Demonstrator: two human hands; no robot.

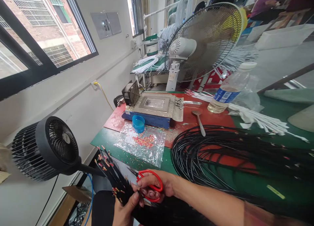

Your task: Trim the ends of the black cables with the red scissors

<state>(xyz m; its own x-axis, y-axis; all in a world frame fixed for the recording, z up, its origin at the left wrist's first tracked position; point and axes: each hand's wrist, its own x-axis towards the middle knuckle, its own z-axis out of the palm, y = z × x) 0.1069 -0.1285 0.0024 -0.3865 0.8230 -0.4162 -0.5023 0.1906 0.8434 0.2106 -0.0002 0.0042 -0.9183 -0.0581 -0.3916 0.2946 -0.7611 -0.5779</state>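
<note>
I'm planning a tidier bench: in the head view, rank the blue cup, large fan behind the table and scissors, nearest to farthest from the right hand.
1. Scissors: held in the right hand.
2. Blue cup: ahead, slightly left.
3. Large fan: farther ahead, rightward.

A black fan (55,149) is standing near left below a dark-framed window (49,33), a large white-necked fan (183,48) is looming at the far middle, and a blue-labelled plastic bottle (226,94) is standing beside white cables (263,120) at right.
</note>
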